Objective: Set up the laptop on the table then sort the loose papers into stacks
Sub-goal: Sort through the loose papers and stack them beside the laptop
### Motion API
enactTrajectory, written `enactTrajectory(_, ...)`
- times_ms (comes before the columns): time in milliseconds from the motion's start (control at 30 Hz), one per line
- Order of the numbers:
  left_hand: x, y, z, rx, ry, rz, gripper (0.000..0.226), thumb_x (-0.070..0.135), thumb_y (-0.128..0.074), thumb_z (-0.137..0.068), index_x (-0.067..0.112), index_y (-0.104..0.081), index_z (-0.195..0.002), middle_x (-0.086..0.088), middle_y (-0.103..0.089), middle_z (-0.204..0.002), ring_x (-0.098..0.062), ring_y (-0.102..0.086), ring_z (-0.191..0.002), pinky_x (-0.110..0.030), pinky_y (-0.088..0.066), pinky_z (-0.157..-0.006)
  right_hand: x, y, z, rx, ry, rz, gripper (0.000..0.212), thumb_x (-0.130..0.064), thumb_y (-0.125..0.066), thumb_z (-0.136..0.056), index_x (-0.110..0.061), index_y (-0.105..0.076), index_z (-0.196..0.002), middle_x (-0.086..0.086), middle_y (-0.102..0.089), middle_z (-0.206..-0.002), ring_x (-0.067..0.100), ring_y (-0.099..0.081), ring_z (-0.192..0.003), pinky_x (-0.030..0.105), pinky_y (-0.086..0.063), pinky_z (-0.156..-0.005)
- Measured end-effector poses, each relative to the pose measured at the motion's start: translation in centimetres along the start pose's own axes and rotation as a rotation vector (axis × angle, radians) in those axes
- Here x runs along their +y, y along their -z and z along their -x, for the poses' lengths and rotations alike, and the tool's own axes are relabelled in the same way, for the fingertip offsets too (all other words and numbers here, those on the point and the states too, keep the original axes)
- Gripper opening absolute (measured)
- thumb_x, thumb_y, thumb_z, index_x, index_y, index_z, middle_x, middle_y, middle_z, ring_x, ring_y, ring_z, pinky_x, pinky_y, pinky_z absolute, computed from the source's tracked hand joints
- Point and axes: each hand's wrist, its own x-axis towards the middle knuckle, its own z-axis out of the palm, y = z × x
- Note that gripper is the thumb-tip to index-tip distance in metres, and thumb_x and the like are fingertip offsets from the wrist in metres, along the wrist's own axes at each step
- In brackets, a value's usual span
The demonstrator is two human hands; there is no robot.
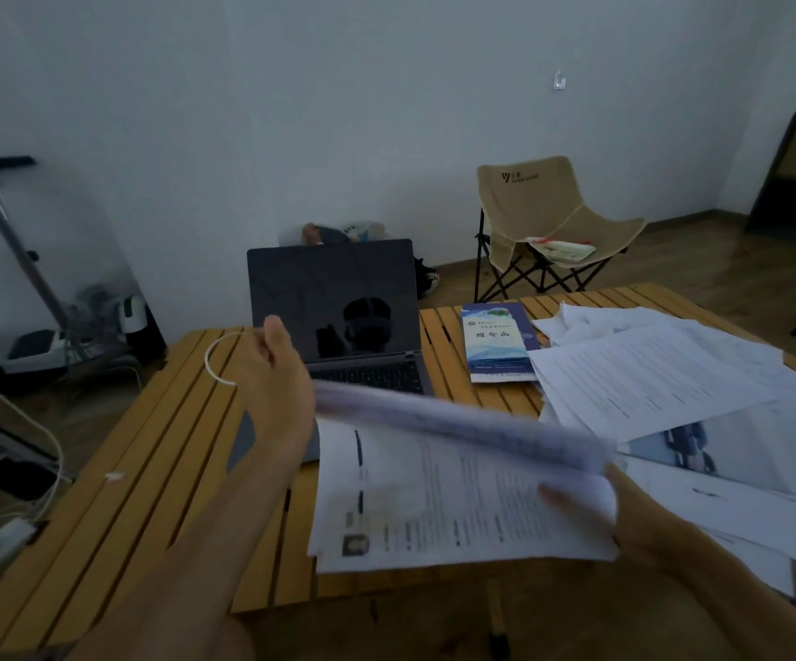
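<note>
Nearest me, my right hand (643, 512) grips the near right corner of a printed sheet, thumb on top and fingers hidden beneath. That stack of papers (458, 498) lies flat on the slatted wooden table (138, 469), just in front of the laptop's near edge, and the top page shows a small photo at its lower left.

My left hand (276, 388) is raised over the laptop's left side, fingers closed on the far end of a blurred sheet (458, 427) that slants down to my right hand; the sheet hangs above the stack. Whether my right hand pinches only this sheet or the stack too, I cannot tell.

To the right of the laptop, loose papers (672, 379) spread in an untidy overlapping heap, one with a dark printed picture. A blue booklet (498, 341) lies just beside the laptop's right edge, touching the heap.

The laptop (334, 302) stands open on the table, screen dark, keyboard partly hidden by my left hand. A white cable loop (214, 360) lies left of it.

Behind the laptop a bag rests against the wall, and to its far right stands a beige folding chair (548, 221).
</note>
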Motion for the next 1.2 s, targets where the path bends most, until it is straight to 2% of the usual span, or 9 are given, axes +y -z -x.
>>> enactTrajectory(100, -1.0, -0.1, -0.2, -0.029, 0.076, 0.035, 0.030, 0.029, -0.038, -0.102, 0.006, -0.054, -0.093, -0.007, -0.056, -0.077, -0.015, -0.051, -0.065, -0.030, -0.042, -0.060, -0.3, 0.5, 0.6, -0.059, -0.105, -0.048, 0.037, -0.009, -0.074, -0.082, -0.006, -0.064, -0.117, 0.016, -0.075, -0.104, 0.033, -0.073, -0.094, 0.049, -0.060, -0.082)
enactTrajectory(233, -4.2, -0.6, 2.1, -0.329, -0.029, -0.395, 0.015, 0.022, -0.051, -0.097, 0.020, -0.065, -0.094, 0.003, -0.065, -0.087, -0.009, -0.060, -0.075, -0.029, -0.050, -0.063, -0.2, 0.9, 0.3, -0.022, -0.092, -0.100, 0.085, -0.036, -0.098, -0.044, -0.010, -0.064, -0.117, 0.012, -0.076, -0.103, 0.030, -0.074, -0.091, 0.042, -0.062, -0.071)
enactTrajectory(400, -5.8, -2.4, 4.0, -0.378, -0.078, -0.560, 0.027, 0.019, -0.058, -0.093, 0.018, -0.062, -0.120, -0.002, -0.049, -0.113, -0.018, -0.056, -0.093, -0.032, -0.050, -0.087, 0.2, 1.0, 0.0, -0.001, -0.065, -0.099, 0.102, -0.046, -0.099, -0.030, -0.011, -0.064, -0.119, 0.014, -0.075, -0.106, 0.033, -0.074, -0.094, 0.042, -0.061, -0.070)
enactTrajectory(467, -5.6, -2.7, 4.3, -0.387, -0.086, -0.589, 0.034, 0.018, -0.059, -0.091, 0.017, -0.058, -0.125, -0.002, -0.048, -0.116, -0.020, -0.052, -0.103, -0.038, -0.047, -0.094, 0.3, 0.9, 0.0, -0.007, -0.062, -0.096, 0.100, -0.047, -0.099, -0.032, -0.011, -0.064, -0.118, 0.015, -0.075, -0.106, 0.034, -0.074, -0.094, 0.043, -0.062, -0.070)
enactTrajectory(633, -5.4, -3.1, 4.1, -0.411, 0.060, -0.538, 0.036, 0.020, -0.062, -0.089, 0.016, -0.058, -0.125, -0.003, -0.049, -0.115, -0.022, -0.054, -0.105, -0.037, -0.047, -0.094, 0.2, 0.7, 0.1, -0.008, -0.066, -0.102, 0.050, -0.014, -0.078, -0.076, -0.009, -0.060, -0.122, 0.014, -0.076, -0.102, 0.033, -0.074, -0.091, 0.046, -0.061, -0.069)
enactTrajectory(733, -5.1, -3.2, 4.1, -0.394, 0.220, -0.370, 0.039, 0.017, -0.066, -0.088, 0.009, -0.059, -0.125, -0.001, -0.055, -0.108, -0.015, -0.055, -0.099, -0.025, -0.044, -0.084, 0.2, 0.6, 0.2, -0.029, -0.061, -0.094, 0.052, -0.017, -0.083, -0.073, -0.010, -0.061, -0.121, 0.014, -0.076, -0.102, 0.033, -0.074, -0.091, 0.044, -0.062, -0.068)
enactTrajectory(933, -4.6, -3.2, 4.5, -0.435, 0.292, -0.329, 0.007, 0.022, -0.065, -0.087, 0.019, -0.069, -0.090, -0.003, -0.069, -0.085, -0.022, -0.067, -0.080, -0.035, -0.058, -0.068, 0.6, 0.6, 0.1, -0.020, -0.045, -0.042, 0.045, -0.018, -0.073, -0.077, -0.012, -0.061, -0.119, 0.010, -0.077, -0.099, 0.029, -0.075, -0.089, 0.043, -0.061, -0.068)
enactTrajectory(1067, -4.7, -2.9, 4.8, -0.464, 0.061, -0.576, 0.010, 0.035, -0.064, -0.079, 0.034, -0.062, -0.089, 0.006, -0.064, -0.091, -0.022, -0.060, -0.091, -0.047, -0.053, -0.082, 0.9, 0.6, -0.1, 0.020, -0.038, -0.050, 0.041, -0.016, -0.073, -0.079, -0.012, -0.063, -0.119, 0.010, -0.077, -0.100, 0.030, -0.075, -0.089, 0.046, -0.062, -0.071)
enactTrajectory(1200, -4.0, -1.9, 4.8, -0.395, -0.030, -0.473, 0.025, 0.030, -0.069, -0.083, 0.033, -0.050, -0.098, 0.017, -0.055, -0.092, -0.019, -0.052, -0.098, -0.048, -0.047, -0.089, 1.1, 0.6, -0.2, 0.018, -0.024, -0.067, 0.065, -0.031, -0.091, -0.064, -0.012, -0.064, -0.120, 0.014, -0.075, -0.104, 0.035, -0.073, -0.095, 0.058, -0.058, -0.082)
